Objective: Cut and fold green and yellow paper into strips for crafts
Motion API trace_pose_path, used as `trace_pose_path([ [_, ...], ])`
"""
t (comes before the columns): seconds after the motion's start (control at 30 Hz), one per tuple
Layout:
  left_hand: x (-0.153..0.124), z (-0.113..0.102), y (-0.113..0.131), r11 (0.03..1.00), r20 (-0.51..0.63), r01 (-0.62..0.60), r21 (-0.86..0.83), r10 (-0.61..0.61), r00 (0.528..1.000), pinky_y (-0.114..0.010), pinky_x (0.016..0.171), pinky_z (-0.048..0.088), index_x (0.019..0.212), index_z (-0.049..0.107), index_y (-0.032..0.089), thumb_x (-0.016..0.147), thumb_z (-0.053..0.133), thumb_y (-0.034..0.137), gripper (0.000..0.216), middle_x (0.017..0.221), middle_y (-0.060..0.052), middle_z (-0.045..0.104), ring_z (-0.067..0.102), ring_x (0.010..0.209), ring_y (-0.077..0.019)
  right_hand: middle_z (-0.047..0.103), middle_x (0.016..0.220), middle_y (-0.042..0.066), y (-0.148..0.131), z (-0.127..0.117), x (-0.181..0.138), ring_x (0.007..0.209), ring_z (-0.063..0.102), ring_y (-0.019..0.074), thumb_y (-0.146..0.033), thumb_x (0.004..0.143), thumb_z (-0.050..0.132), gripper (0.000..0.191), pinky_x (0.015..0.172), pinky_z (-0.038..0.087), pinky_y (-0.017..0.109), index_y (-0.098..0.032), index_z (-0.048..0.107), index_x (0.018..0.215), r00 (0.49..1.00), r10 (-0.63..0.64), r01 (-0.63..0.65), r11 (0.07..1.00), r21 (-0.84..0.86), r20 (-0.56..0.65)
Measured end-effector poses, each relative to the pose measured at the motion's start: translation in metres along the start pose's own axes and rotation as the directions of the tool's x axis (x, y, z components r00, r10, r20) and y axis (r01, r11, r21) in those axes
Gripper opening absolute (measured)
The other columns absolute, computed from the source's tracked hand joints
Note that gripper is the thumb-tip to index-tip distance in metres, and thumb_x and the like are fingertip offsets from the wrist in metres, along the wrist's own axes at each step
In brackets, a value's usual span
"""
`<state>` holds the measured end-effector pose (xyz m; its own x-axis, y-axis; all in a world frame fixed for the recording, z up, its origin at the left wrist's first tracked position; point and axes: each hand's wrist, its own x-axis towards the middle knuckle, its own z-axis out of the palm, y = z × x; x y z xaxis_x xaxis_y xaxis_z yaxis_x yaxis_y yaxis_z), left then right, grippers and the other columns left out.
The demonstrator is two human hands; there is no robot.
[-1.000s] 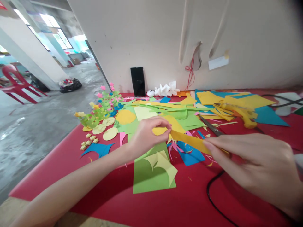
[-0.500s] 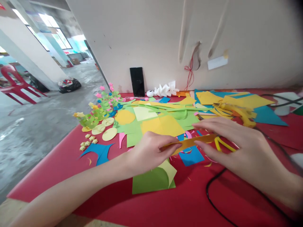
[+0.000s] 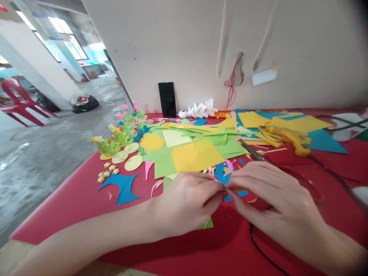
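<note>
My left hand (image 3: 186,203) and my right hand (image 3: 267,195) meet fingertip to fingertip above the red table (image 3: 86,199). Both pinch together where a sliver of orange paper strip (image 3: 236,189) shows between the fingers; most of the strip is hidden inside the hands. Under my left hand lies a green paper sheet (image 3: 205,224), mostly covered. Blue and pink scraps (image 3: 222,170) lie just beyond the fingers, and a yellow square sheet (image 3: 197,155) sits behind them.
Scissors (image 3: 254,153) lie right of the yellow sheet. A yellow glue gun (image 3: 290,138) rests on paper at the back right, its black cable (image 3: 255,239) looping near my right wrist. Green paper ornaments (image 3: 120,134) and pale discs sit at left. A black phone (image 3: 167,99) leans on the wall.
Both hands have come together and nearer to me. The orange strip, stretched out between them a second ago, is now gathered up and almost hidden in the fingers.
</note>
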<state>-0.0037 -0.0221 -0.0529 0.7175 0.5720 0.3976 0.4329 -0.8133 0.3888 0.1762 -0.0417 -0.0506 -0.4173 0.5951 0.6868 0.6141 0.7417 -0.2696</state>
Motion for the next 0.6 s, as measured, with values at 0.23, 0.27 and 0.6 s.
trace_pose_path([
  [0.23, -0.005, -0.001, -0.001, 0.989, -0.088, -0.062, 0.135, 0.074, 0.993, -0.019, 0.043, 0.041, 0.086, 0.061, 0.012, 0.086, 0.044, 0.014, 0.017, 0.062, -0.003, 0.066, 0.06, 0.049, -0.0111, 0.067, 0.074, 0.0, 0.002, -0.008, 0.004, 0.066, 0.062, 0.0108, -0.015, 0.079, 0.051, 0.009, 0.061, 0.047, 0.022, -0.018, 0.059, 0.076, 0.998, 0.008, -0.017, 0.991, -0.134, -0.067],
  [0.27, -0.006, -0.002, -0.002, 0.988, -0.095, -0.05, 0.148, 0.065, 0.993, -0.018, 0.044, 0.042, 0.086, 0.061, 0.013, 0.086, 0.044, 0.015, 0.016, 0.063, -0.002, 0.066, 0.06, 0.049, -0.0105, 0.067, 0.074, 0.0, 0.002, -0.011, 0.005, 0.066, 0.062, 0.0108, -0.015, 0.079, 0.05, 0.01, 0.061, 0.047, 0.021, -0.018, 0.059, 0.076, 0.997, 0.011, -0.022, 0.989, -0.145, -0.076],
  [0.6, -0.005, -0.012, -0.004, 0.98, -0.148, -0.002, 0.197, 0.032, 0.988, -0.023, 0.043, 0.035, 0.084, 0.061, 0.015, 0.083, 0.049, 0.013, 0.012, 0.062, 0.0, 0.066, 0.058, 0.046, -0.0111, 0.066, 0.078, 0.001, 0.048, -0.03, 0.01, 0.075, 0.063, 0.02, -0.016, 0.078, 0.056, 0.007, 0.066, 0.049, 0.031, -0.023, 0.059, 0.077, 0.984, 0.105, -0.146, 0.942, -0.301, -0.146],
])
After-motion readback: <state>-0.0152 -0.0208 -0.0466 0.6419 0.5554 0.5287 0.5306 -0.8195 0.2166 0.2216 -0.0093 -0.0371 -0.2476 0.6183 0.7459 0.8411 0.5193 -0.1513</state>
